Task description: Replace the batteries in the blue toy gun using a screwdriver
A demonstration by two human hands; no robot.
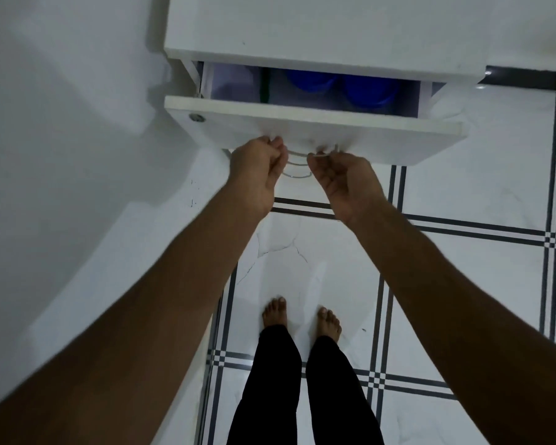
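Toy gun not identifiable; blue shapes [341,86] lie inside the drawer [312,123]. Left hand [257,175] and right hand [341,181] curl fingers around its handle [297,154]. Uneven pulling could jam the drawer.

The drawer front [315,123] and the cabinet top [321,27] looked like smooth, matt white laminated board. The handle [297,154] was thin bright metal wire, and a small shiny metal lock [196,117] sat in the board. Two blue tubs [341,86] inside appeared smooth plastic; the floor tiles [463,194] were glossy, marble-veined ceramic.
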